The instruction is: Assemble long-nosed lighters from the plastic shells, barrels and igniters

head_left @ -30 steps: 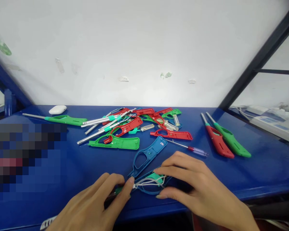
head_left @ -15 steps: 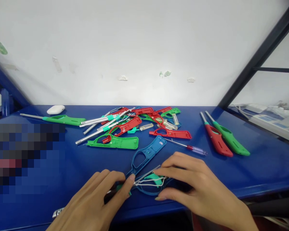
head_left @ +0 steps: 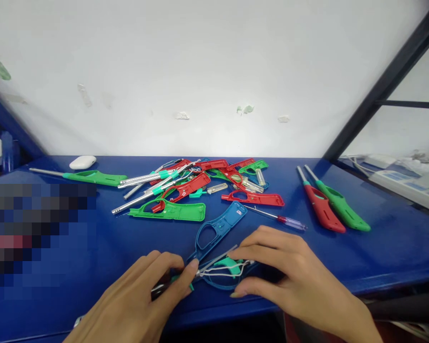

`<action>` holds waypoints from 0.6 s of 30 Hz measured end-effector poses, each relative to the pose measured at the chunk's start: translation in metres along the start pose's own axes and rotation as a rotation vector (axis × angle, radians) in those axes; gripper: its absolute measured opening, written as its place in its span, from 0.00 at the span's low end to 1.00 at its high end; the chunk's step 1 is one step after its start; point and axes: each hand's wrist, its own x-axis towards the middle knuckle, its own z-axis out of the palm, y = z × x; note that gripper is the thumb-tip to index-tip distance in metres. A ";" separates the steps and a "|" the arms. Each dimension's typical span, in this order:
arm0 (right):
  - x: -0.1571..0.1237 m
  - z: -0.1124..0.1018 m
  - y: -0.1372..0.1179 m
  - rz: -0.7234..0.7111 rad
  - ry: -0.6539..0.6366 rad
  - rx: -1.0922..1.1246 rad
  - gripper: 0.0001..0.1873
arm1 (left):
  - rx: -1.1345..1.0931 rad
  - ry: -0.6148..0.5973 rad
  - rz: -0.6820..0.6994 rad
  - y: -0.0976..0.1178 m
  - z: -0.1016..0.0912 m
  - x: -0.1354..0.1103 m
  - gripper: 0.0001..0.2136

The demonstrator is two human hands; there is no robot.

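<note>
Near the front edge of the blue bench, my left hand (head_left: pixel 143 290) is closed around the metal tube (head_left: pixel 158 288) of a gas lighter, close to its green collar. A blue lighter handle half (head_left: pixel 221 287) lies to the right of it, with a green trigger (head_left: pixel 232 266), white wires (head_left: pixel 214 274) and a thin clear tube (head_left: pixel 219 259) in it. My right hand (head_left: pixel 289 271) grips this half's right end, thumb in front and fingers behind; its far end is hidden under the palm. The other blue handle half (head_left: pixel 221 226) lies just behind, inner side up.
Farther back is a pile of red handle halves (head_left: pixel 257 198), a green half (head_left: pixel 178 212), metal tubes (head_left: pixel 139 202) and clear fuel tanks (head_left: pixel 217 188). A screwdriver (head_left: pixel 289 222) lies behind my right hand. Whole lighters, red (head_left: pixel 323 207) and green (head_left: pixel 345 205), lie right; another green lighter (head_left: pixel 96 177) lies left.
My left hand has shifted slightly left and down with the metal tube. My right hand has hardly moved, and the things on the bench stay where they were.
</note>
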 end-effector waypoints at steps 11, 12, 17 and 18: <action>-0.002 0.002 0.001 0.103 0.034 0.021 0.37 | 0.017 0.044 0.060 -0.003 0.001 0.002 0.32; -0.002 0.002 0.001 0.103 0.035 0.017 0.37 | 0.016 0.042 0.061 -0.002 0.001 0.003 0.31; -0.002 0.002 0.000 0.082 0.054 0.001 0.33 | -0.004 0.058 0.054 0.002 -0.002 0.015 0.29; -0.002 0.001 0.000 0.079 0.055 -0.002 0.33 | -0.008 0.060 0.057 0.002 -0.004 0.017 0.29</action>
